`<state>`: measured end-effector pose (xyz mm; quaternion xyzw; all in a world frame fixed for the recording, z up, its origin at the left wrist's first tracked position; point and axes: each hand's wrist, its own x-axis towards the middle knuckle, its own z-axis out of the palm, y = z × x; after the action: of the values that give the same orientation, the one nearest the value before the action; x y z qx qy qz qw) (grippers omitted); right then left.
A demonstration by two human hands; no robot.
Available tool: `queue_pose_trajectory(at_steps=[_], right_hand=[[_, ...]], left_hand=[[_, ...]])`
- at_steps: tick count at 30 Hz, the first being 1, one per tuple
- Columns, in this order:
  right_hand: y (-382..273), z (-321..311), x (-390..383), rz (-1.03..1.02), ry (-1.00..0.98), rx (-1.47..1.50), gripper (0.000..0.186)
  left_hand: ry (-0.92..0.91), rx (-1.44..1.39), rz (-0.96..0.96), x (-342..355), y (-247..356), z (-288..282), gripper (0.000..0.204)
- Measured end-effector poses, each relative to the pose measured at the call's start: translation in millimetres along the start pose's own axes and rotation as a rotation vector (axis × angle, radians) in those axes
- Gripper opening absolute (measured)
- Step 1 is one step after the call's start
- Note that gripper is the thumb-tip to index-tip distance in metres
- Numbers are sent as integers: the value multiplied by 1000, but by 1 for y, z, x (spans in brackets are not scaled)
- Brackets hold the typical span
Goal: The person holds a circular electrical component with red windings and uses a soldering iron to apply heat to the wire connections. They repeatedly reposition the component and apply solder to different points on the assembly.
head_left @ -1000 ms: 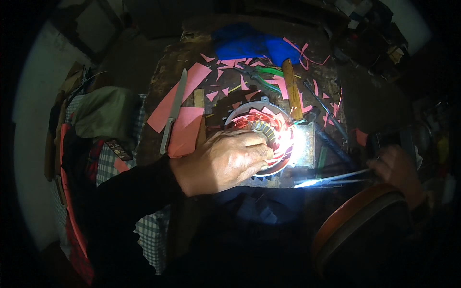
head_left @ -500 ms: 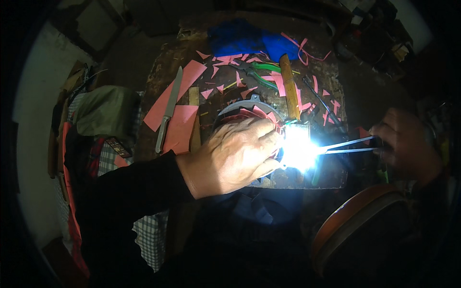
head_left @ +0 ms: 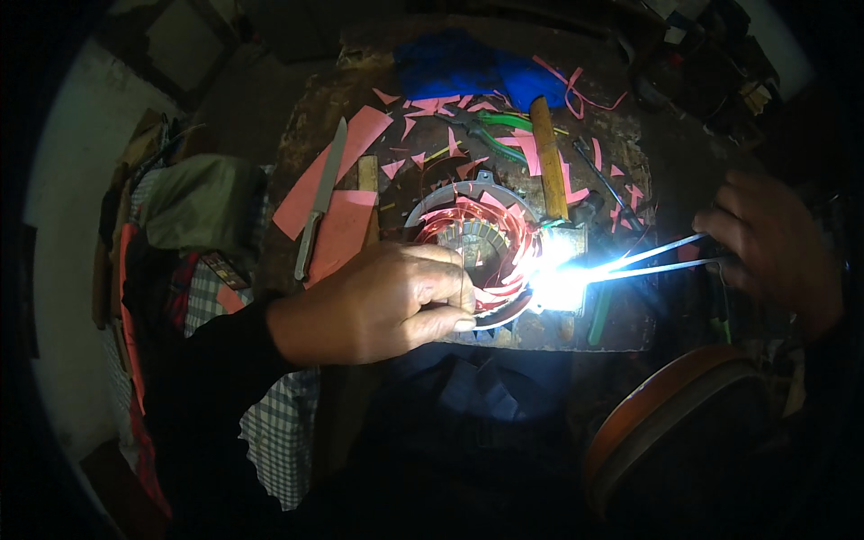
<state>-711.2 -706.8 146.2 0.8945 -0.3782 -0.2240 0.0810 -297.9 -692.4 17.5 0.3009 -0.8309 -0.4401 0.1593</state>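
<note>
A motor stator [head_left: 430,205] with a grey metal ring lies on the table. Copper-red windings [head_left: 517,220] and pink paper fill its inside. At its near left edge is my left hand [head_left: 387,301], thumb and fingertips pinched together; what is between them is too small to make out. My right hand [head_left: 765,238], in shadow at the right, has its fingers curled round two long thin pale strips [head_left: 661,252]. These strips run left into a dazzling white light [head_left: 560,281] beside the stator, whose glare hides their far ends.
Left of the stator, a knife [head_left: 326,184] lies across pink paper sheets [head_left: 346,220]. Beyond are pink scraps, green-handled pliers [head_left: 504,142], a flat wooden stick [head_left: 549,157] and a blue cloth [head_left: 468,72]. A round orange-rimmed object [head_left: 661,387] is near me at right.
My left hand has drawn back left and toward me, uncovering the stator's windings. My right hand has moved slightly right and up, and the strips now slant more.
</note>
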Motion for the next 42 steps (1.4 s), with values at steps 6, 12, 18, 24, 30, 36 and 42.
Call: queue_pose_trajectory(at_steps=[6, 12, 18, 24, 30, 36, 42], right_hand=[[-2, -21, 27, -131, 74, -162, 47], [7, -33, 58, -240, 114, -281, 25], [13, -26, 74, -259, 102, -259, 14], [15, -15, 77, -347, 148, -234, 12], [15, -22, 69, -329, 75, -219, 15], [13, -27, 70, -248, 147, -295, 16], [13, -32, 77, -349, 228, -351, 13]], left_hand=[[25, -2, 14, -7, 0, -6, 13], [38, 36, 41, -6, -4, -6, 13], [72, 39, -30, -3, -10, -9, 9], [214, -86, -54, 18, -24, -15, 9], [498, 211, 13, 18, -17, 8, 19], [294, 336, 292, -1, -16, 24, 25], [243, 212, 214, 5, -22, 29, 23]])
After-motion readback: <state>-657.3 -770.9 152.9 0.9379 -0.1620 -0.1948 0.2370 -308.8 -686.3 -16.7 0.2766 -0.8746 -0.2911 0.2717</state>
